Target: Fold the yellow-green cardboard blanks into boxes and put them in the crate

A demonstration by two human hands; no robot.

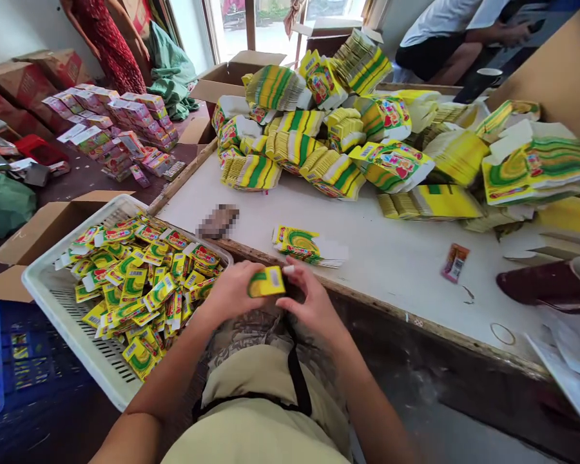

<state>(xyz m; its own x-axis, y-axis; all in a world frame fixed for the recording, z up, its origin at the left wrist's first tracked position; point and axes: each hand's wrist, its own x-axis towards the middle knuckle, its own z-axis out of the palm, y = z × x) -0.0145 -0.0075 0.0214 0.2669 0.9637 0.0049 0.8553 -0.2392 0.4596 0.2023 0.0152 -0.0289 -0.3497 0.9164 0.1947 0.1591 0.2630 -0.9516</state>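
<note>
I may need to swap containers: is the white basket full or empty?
Partly full: yellow boxes are heaped in the white basket, but bare slotted plastic shows along its left side.

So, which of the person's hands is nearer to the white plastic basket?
The left hand. It is just beside the right end of the basket, holding a small yellow-and-green cardboard box; the right hand is farther, on that box's other side.

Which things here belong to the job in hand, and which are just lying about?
Likely in the job:
yellow box, in the left hand
flat cartons
white basket

Probably just lying about:
mug
wrapped packet
black cup
</note>
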